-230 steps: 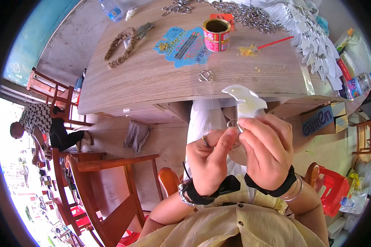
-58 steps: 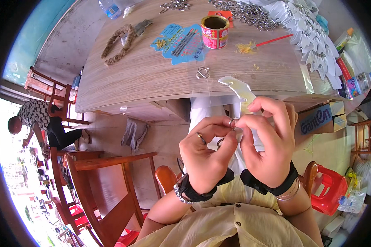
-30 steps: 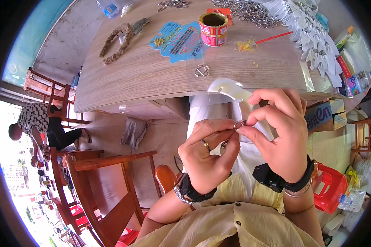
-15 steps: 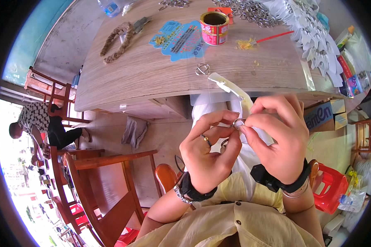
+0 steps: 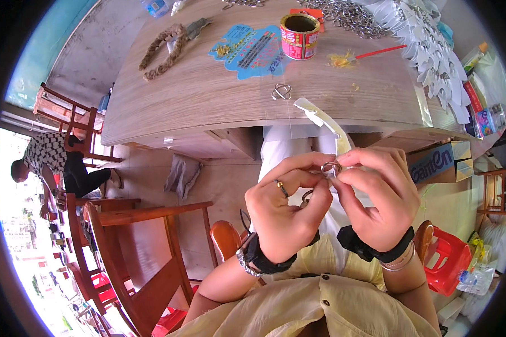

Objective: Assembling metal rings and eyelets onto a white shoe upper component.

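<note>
Over my lap, both hands meet at small silver metal rings (image 5: 330, 168). My left hand (image 5: 284, 216) is closed in a pinch on them from the left. My right hand (image 5: 382, 196) pinches the same rings from the right, its fingertips nearly touching the left ones. Another metal ring (image 5: 307, 195) shows between the curled fingers of my left hand. A white curved strip (image 5: 327, 121) reaches from the table edge toward my right fingertips; whether it is held there is hidden. On the table just beyond lies a pair of crossed metal rings (image 5: 281, 91).
A pink tin (image 5: 299, 39), a blue card (image 5: 250, 53), a braided brown loop (image 5: 164, 50) and a red stick (image 5: 379, 51) lie on the table (image 5: 197, 106). A heap of metal rings (image 5: 351, 17) and white pieces (image 5: 427, 50) sit farther back. Wooden chairs (image 5: 146, 253) stand left.
My right fingers have shifted slightly, and the rings between my hands have turned a little. The table and its things sit slightly farther right and higher in view.
</note>
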Available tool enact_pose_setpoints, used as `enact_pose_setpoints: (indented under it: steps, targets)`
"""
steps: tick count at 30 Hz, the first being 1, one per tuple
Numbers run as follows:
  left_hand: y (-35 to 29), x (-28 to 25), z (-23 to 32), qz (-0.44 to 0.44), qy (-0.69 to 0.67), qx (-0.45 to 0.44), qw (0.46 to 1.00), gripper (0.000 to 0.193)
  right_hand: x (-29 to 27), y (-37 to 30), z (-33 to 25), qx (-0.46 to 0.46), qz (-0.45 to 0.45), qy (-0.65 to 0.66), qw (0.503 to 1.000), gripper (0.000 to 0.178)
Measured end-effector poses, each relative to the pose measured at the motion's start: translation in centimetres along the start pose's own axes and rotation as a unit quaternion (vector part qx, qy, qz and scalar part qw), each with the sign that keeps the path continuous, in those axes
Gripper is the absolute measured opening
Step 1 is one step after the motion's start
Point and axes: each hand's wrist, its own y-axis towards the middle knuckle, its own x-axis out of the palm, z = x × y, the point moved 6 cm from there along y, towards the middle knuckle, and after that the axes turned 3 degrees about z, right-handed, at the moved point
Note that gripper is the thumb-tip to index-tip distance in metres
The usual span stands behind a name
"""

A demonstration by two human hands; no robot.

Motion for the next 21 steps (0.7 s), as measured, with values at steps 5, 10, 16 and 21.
enact_pose_setpoints:
  steps: [5,10,16,21]
  targets:
    - [0.1,0.0,-0.3,-0.001,-0.012,-0.010,1.000,0.004,0.1,-0.1,0.4,0.008,-0.018,0.015,1.000,0.027]
    - [0.2,0.0,-0.3,-0.010,-0.014,-0.017,1.000,0.002,0.1,0.1,0.9,0.036,-0.040,0.040,0.998,0.024]
    - [0.2,0.1,-0.3,-0.007,-0.040,-0.025,0.999,0.006,0.1,-0.3,1.5,0.108,-0.016,0.101,0.989,0.016]
    - [0.0,-0.1,0.0,-0.004,-0.054,-0.035,0.998,0.008,0.0,-0.4,1.5,0.134,0.014,0.140,0.981,0.013]
